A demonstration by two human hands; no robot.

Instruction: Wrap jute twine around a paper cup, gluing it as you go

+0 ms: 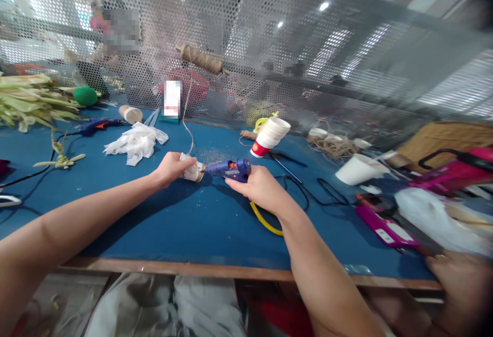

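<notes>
My left hand point(172, 169) is closed around a small white paper cup point(192, 168) that lies tilted on its side, its end turned to the right. In my right hand point(260, 185) is a blue glue gun point(231, 168), gripped by its handle, with the nozzle at the cup's near end; I cannot tell whether it touches. A strand of twine point(186, 116) runs from the cup up to a twine spool point(201, 59) on the mesh panel. Whether any glue is on the cup is too small to see.
Behind the hands stands a stack of paper cups point(272, 134), with pliers point(287, 165) beside it. White lace point(137, 141) and a second glue gun point(100, 125) lie at left. A magenta power strip point(385, 225) and black cable lie at right, near another person's hand point(458, 275). A perforated metal panel point(246, 29) bounds the back.
</notes>
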